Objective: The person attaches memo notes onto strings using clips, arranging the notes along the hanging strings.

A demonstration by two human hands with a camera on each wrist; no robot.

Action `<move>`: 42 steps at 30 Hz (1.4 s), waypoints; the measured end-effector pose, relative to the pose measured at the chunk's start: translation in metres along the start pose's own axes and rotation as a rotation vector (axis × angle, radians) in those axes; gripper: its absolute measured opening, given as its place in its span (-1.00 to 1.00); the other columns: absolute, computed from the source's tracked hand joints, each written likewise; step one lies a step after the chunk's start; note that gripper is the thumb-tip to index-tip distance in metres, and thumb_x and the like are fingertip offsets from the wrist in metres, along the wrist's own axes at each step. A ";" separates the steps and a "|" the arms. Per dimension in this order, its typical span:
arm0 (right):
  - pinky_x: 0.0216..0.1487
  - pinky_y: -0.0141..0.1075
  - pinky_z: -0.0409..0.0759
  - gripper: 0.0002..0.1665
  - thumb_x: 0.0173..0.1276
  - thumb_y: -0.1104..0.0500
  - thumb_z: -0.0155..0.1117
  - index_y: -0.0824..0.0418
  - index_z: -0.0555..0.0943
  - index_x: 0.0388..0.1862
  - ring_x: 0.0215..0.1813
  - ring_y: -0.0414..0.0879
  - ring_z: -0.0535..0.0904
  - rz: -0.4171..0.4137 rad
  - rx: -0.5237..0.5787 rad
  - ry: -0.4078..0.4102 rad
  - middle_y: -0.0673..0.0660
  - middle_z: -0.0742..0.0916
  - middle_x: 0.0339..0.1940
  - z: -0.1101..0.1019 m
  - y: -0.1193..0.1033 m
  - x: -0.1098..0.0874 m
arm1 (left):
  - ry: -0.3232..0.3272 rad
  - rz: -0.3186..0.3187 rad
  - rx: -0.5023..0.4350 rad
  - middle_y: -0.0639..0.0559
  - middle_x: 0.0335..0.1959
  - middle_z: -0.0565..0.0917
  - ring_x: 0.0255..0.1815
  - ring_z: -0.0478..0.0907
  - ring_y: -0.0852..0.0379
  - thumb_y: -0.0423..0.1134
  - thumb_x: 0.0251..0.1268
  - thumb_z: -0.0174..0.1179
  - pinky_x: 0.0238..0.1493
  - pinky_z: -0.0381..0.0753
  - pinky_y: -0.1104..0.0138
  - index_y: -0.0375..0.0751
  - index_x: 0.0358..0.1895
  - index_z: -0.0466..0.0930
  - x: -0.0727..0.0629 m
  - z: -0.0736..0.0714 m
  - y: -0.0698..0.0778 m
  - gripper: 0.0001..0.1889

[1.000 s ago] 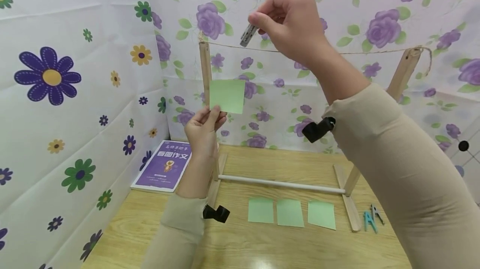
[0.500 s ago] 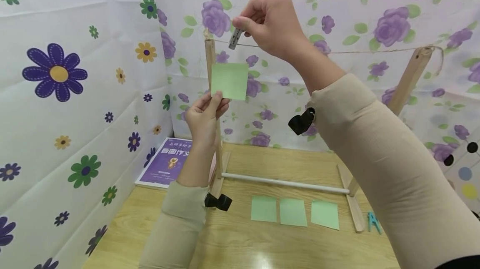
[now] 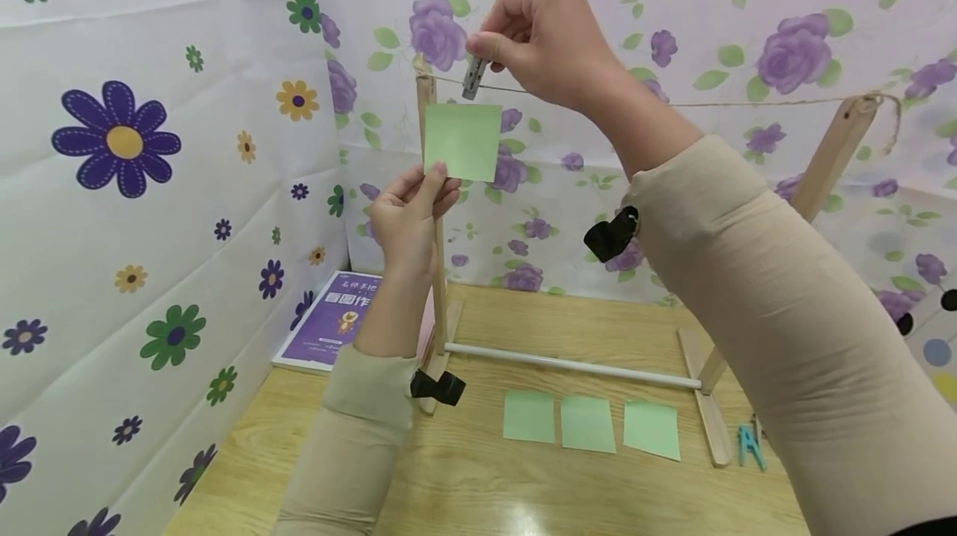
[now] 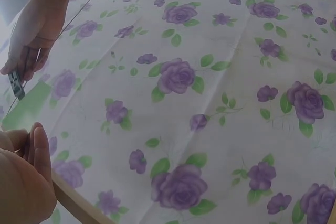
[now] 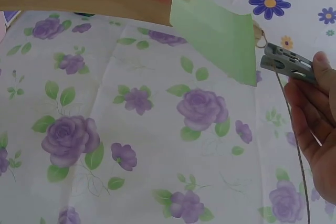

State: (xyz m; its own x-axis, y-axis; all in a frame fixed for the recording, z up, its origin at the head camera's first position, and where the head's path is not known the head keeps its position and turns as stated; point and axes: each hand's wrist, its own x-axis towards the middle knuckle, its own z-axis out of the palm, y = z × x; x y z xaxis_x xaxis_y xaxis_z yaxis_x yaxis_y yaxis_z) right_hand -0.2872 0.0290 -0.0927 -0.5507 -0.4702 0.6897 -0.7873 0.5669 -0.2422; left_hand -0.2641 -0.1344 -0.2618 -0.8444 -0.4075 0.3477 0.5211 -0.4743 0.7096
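Observation:
A square green paper note (image 3: 462,141) is upright just below the twine, near the left post. My left hand (image 3: 409,220) pinches its lower left corner between thumb and fingers. Above it, my right hand (image 3: 549,46) pinches a grey clothespin (image 3: 473,78) by its handle end, tips pointing down. In the right wrist view the clothespin (image 5: 289,64) has its jaws a little apart at the twine (image 5: 297,150), close to the upper edge of the green note (image 5: 215,38). The left wrist view shows the clothespin (image 4: 17,85) right over the note.
The twine spans two wooden posts (image 3: 830,158), joined low down by a white rod (image 3: 576,364). Three green notes (image 3: 587,424) lie in a row on the wooden table (image 3: 478,486). Blue clothespins (image 3: 750,446) lie at right, partly behind the sleeve. A purple book (image 3: 329,324) lies back left.
My left hand has raised the green note from well below the twine to just under it. My right hand has moved left and brought the clothespin down to the twine above the note.

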 end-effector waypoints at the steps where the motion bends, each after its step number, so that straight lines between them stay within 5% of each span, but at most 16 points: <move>1: -0.28 -0.46 0.52 -0.68 0.51 0.01 0.27 0.23 0.77 -0.21 -0.34 -0.22 0.62 0.008 0.000 -0.007 0.12 0.80 -0.31 0.000 0.000 0.000 | 0.002 -0.001 -0.002 -0.08 -0.40 0.73 -0.42 0.76 0.15 -0.42 0.29 0.39 -0.20 0.79 0.31 -0.35 -0.23 0.63 0.000 0.001 0.000 -0.89; 32: -0.08 -0.35 0.71 -0.67 0.51 0.01 0.26 0.26 0.75 -0.14 -0.28 -0.18 0.68 -0.041 -0.106 -0.187 0.11 0.81 -0.25 0.006 -0.004 0.010 | -0.018 0.011 -0.015 -0.12 -0.36 0.74 -0.40 0.77 0.12 -0.41 0.28 0.39 -0.16 0.79 0.28 -0.43 -0.13 0.64 0.003 0.000 -0.005 -0.81; 42: -0.09 -0.34 0.69 -0.62 0.50 -0.07 0.26 0.21 0.77 -0.07 -0.28 -0.20 0.66 0.002 -0.092 -0.249 0.08 0.80 -0.22 0.007 -0.004 0.012 | -0.009 0.002 -0.032 -0.12 -0.35 0.73 -0.40 0.76 0.12 -0.41 0.28 0.39 -0.16 0.79 0.28 -0.45 -0.08 0.60 0.004 -0.001 -0.004 -0.76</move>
State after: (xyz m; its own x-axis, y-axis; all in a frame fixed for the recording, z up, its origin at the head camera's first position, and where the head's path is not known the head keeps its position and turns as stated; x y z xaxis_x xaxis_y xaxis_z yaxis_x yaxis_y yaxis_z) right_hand -0.2930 0.0160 -0.0883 -0.6126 -0.6142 0.4974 -0.7638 0.6219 -0.1727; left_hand -0.2697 -0.1350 -0.2640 -0.8444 -0.4012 0.3551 0.5264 -0.4982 0.6890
